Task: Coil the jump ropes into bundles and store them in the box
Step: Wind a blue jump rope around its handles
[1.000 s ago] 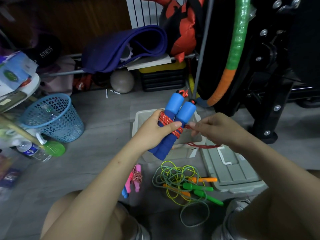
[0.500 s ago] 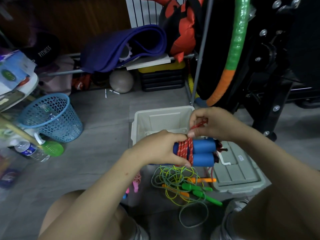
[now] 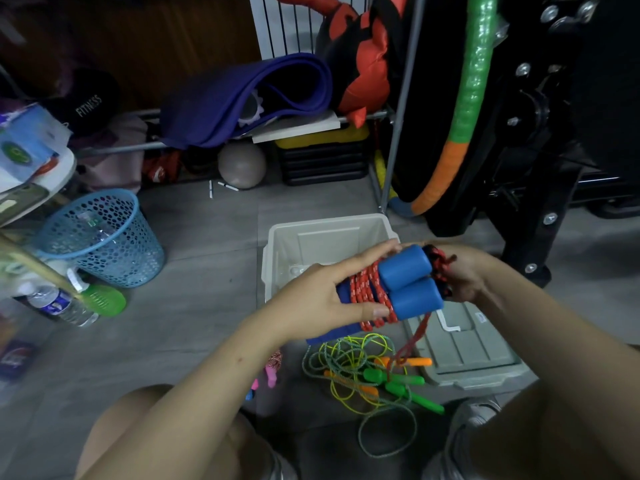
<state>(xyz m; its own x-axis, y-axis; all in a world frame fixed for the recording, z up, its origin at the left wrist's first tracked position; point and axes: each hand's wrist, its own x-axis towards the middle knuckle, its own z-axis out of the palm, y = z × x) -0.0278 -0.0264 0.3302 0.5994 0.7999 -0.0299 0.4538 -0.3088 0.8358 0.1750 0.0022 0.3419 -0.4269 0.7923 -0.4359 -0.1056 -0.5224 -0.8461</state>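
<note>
Nearest the person, on the floor between the knees, lies a loose tangle of green and yellow ropes with green and orange handles, and just left of it a small pink-handled rope. Above these, the blue-handled jump rope is held between both hands, its two foam handles side by side with red cord wound round their middle; a loose tail of cord hangs down towards the tangle. The left hand grips the wrapped handles, thumb laid along the coils. The right hand is curled round the far handle ends and the bunched cord there. Behind the hands sits the open grey box, its lid lying on the floor just to the right.
</note>
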